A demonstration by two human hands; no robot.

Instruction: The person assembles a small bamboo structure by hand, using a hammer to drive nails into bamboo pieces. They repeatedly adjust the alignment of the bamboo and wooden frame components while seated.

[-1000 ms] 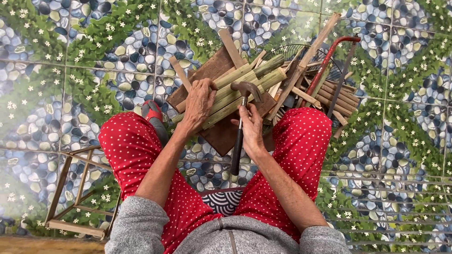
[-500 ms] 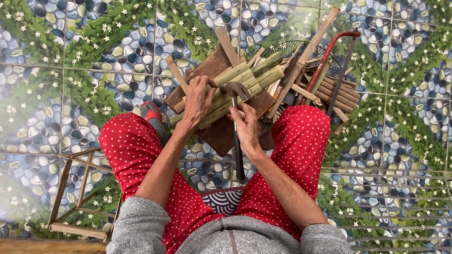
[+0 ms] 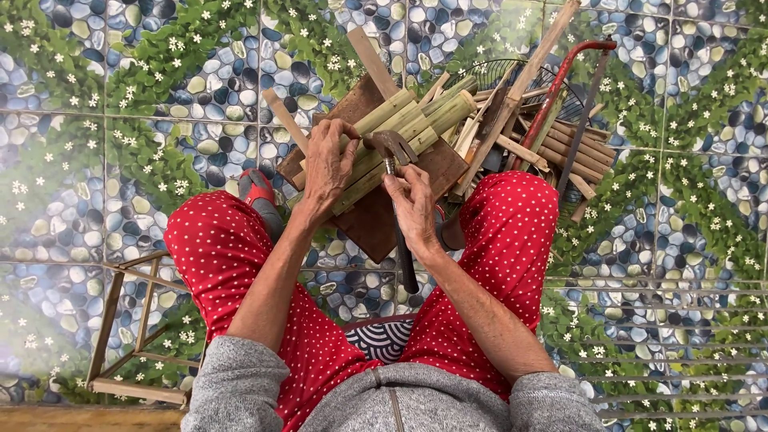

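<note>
A: The fingers (image 3: 342,136) of the left hand (image 3: 328,172) are curled down over the bamboo pieces (image 3: 400,128), pinning them against the brown wooden board (image 3: 384,216) underneath. The right hand (image 3: 412,208) is closed round the hammer (image 3: 392,152) high on its shaft, just under the rusty head, with the dark handle hanging down toward the knees.

B: And where does the bamboo sit?

A: Lying slantwise across the board, which rests on the patterned floor (image 3: 120,120) between the red-dotted knees. Behind the board there is a heap of sticks (image 3: 552,144), a red-framed saw (image 3: 560,88) and a wire fan guard (image 3: 496,76); to the left of the board, by the thigh, stands a small stick frame (image 3: 128,320).

B: How should the step go, then?

A: I judge it is a close tapping job. Choking up on the hammer gives control, so short light taps suit. The left fingertips lie very near the head; better to draw them back along the bamboo, away from the strike point, while pressing hard so that the round pieces cannot roll on the board.
</note>
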